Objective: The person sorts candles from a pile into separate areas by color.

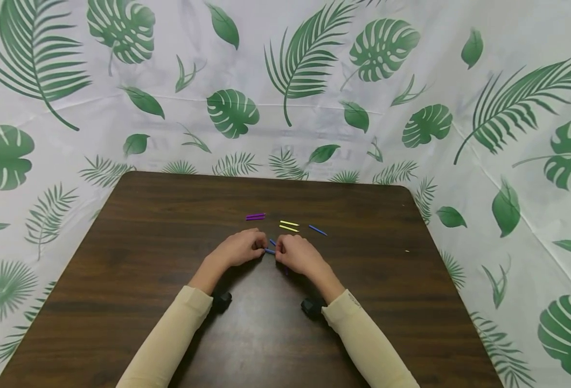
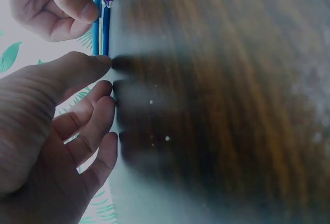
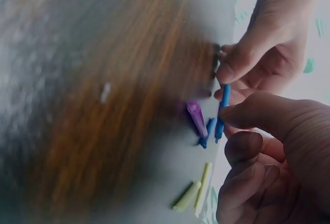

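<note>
A thin blue stick (image 1: 269, 251) with a narrow tip spans the gap between the two hands, low over the table. My right hand (image 1: 299, 253) pinches it between thumb and fingers, its tip (image 3: 217, 140) showing past the thumb in the right wrist view. At the other end, the thumb and index finger of my left hand (image 1: 241, 248) hold it; the remaining left fingers are loosely bent near the tabletop. Another blue stick (image 1: 272, 242) lies just beyond, partly hidden by the right hand.
On the brown table (image 1: 179, 210), farther back, lie two purple sticks (image 1: 255, 217), two yellow sticks (image 1: 289, 228) and a separate blue stick (image 1: 318, 230). A small white speck (image 1: 407, 251) sits toward the right. A leaf-print sheet (image 1: 179, 118) hangs behind the table.
</note>
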